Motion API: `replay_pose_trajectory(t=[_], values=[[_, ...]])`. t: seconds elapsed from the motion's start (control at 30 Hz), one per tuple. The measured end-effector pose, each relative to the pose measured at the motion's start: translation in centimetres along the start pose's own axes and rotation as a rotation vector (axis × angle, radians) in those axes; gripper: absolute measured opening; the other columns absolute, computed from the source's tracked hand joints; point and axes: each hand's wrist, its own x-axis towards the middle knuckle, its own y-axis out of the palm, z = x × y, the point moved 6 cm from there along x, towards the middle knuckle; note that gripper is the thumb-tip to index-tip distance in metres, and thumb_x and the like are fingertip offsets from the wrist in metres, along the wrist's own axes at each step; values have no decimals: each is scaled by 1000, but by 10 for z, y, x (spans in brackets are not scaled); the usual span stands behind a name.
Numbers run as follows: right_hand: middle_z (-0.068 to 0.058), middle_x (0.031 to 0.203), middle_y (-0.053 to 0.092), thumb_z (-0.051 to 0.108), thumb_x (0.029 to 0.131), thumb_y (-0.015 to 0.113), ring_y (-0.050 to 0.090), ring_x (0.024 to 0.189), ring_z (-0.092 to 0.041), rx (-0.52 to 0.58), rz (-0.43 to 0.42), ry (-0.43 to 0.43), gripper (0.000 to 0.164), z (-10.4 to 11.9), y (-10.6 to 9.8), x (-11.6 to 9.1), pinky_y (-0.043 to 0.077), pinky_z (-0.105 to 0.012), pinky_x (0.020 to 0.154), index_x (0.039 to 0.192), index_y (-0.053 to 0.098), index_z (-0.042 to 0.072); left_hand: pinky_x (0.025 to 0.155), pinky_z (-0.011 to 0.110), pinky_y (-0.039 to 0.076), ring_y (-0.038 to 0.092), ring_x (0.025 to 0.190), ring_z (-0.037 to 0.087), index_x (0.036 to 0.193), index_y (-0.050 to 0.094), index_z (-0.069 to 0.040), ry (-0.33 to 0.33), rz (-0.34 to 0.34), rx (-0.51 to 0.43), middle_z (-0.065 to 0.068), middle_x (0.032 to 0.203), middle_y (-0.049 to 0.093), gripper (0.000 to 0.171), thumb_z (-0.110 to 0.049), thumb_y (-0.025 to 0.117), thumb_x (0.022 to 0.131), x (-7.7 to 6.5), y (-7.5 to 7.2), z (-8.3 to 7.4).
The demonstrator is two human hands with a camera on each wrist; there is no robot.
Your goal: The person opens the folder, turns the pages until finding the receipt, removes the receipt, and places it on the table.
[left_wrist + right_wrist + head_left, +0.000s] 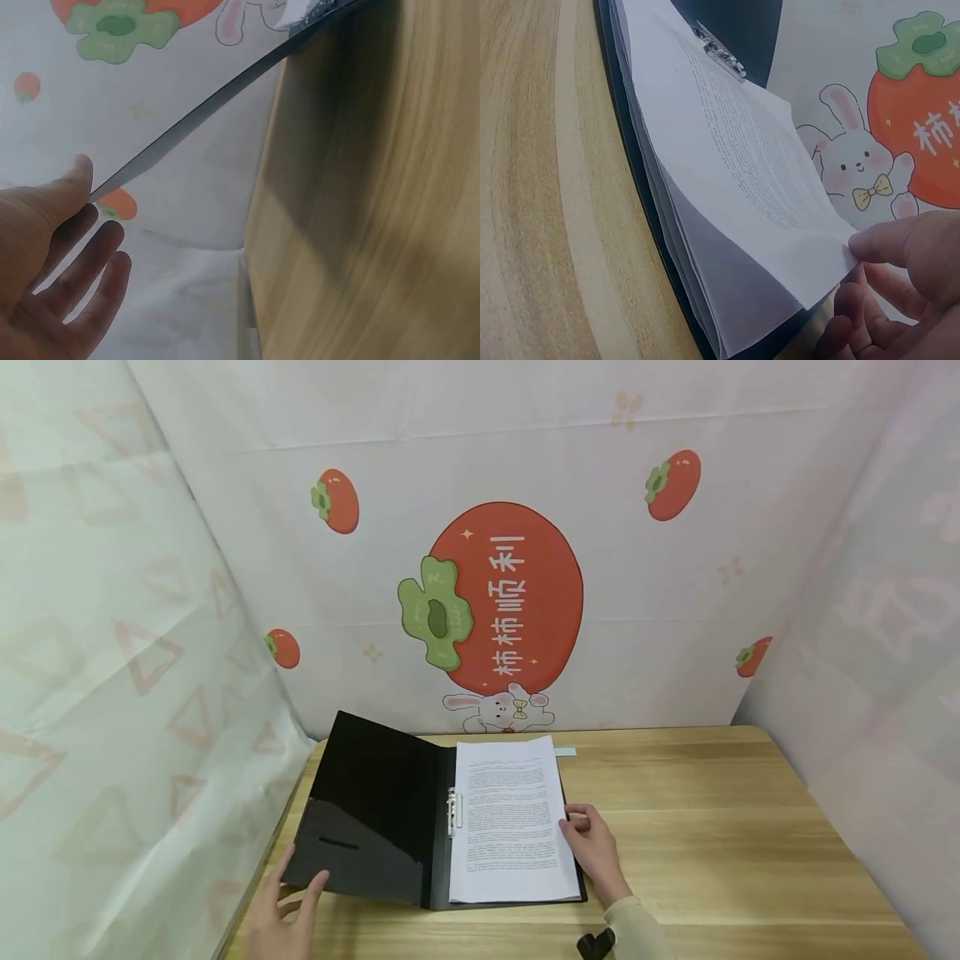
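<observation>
A black folder (pixel 375 785) lies spread on the table with its left cover raised off the wood. My left hand (pixel 283 914) pinches the outer edge of that cover (pixel 191 127), thumb above and index finger below, the other fingers spread. On the folder's right side sits a stack of printed white paper (pixel 510 827), beside a metal clip (pixel 452 812) near the spine. My right hand (pixel 594 847) is at the stack's right edge. In the right wrist view, its thumb and fingers pinch the top paper (pixel 780 247), whose edge bends up from those beneath.
The wooden table (pixel 697 843) extends to the right of the folder. A pale blue tab (pixel 566 752) sticks out past the paper's upper right. Behind hangs a white cloth (pixel 630 635) printed with persimmons and a rabbit; more cloth hangs at both sides.
</observation>
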Motion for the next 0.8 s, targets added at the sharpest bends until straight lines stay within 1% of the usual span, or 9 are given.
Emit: replay_pose_trajectory(t=[0.2, 0.3, 0.37, 0.43, 0.53, 0.57, 0.63, 0.7, 0.8], values=[[-13, 103, 65, 17, 104, 65, 61, 87, -23, 10, 10, -11, 34, 1, -1, 0, 49, -33, 72, 134, 61, 1, 59, 3, 45, 44, 83, -24, 141, 65, 0, -28, 0, 25, 29, 120, 70, 62, -7, 89, 85, 1, 0, 20], [-13, 103, 65, 17, 104, 65, 61, 87, -23, 8, 8, -14, 35, 0, -1, 0, 49, -34, 72, 134, 61, 1, 57, 3, 45, 50, 80, -19, 140, 65, 1, -23, 10, 34, 30, 118, 70, 62, -5, 90, 84, 2, 1, 34], [-13, 103, 65, 17, 104, 65, 61, 87, -23, 4, 7, -13, 35, -1, -1, 1, 49, -33, 72, 134, 60, 1, 54, 4, 44, 60, 76, -8, 139, 65, 3, -13, 27, 53, 31, 118, 70, 62, -4, 90, 82, 2, 2, 43], [-12, 103, 65, 17, 104, 65, 61, 88, -22, 0, 5, -13, 34, -2, -1, 0, 48, -33, 73, 134, 61, 1, 52, 5, 44, 70, 72, 11, 137, 65, 5, -13, 48, 82, 33, 118, 70, 62, -4, 91, 82, 1, 3, 53], [-11, 101, 65, 15, 104, 65, 61, 87, -22, 1, 2, -22, 32, -3, -1, 0, 49, -33, 73, 132, 62, 1, 51, 7, 46, 73, 75, 39, 136, 64, 10, -36, 92, 128, 37, 116, 68, 60, -7, 90, 84, -1, 7, 69], [-11, 100, 65, 15, 104, 65, 61, 86, -21, 2, 1, -26, 31, -3, -1, -1, 49, -33, 73, 132, 62, 1, 51, 9, 47, 73, 78, 45, 136, 63, 12, -54, 117, 139, 39, 117, 67, 60, -10, 88, 86, -2, 9, 75], [-11, 99, 65, 14, 104, 65, 61, 85, -21, 5, 2, -37, 31, -1, -2, -2, 49, -33, 73, 131, 62, 0, 54, 14, 51, 73, 84, 48, 138, 58, 14, -111, 193, 147, 43, 119, 64, 62, -16, 84, 91, -4, 12, 86], [-10, 99, 65, 14, 103, 65, 61, 85, -21, 4, 4, -38, 31, -2, -3, -2, 49, -33, 74, 130, 62, -1, 59, 20, 54, 73, 89, 49, 142, 53, 16, -188, 271, 132, 44, 120, 63, 67, -23, 81, 94, -8, 17, 98], [-10, 98, 65, 14, 103, 64, 61, 85, -20, -3, 6, -37, 30, -2, -3, -3, 49, -33, 74, 129, 63, -1, 72, 38, 61, 72, 96, 51, 144, 48, 15, -303, 364, 190, 45, 122, 62, 74, -35, 77, 97, -16, 22, 114]])
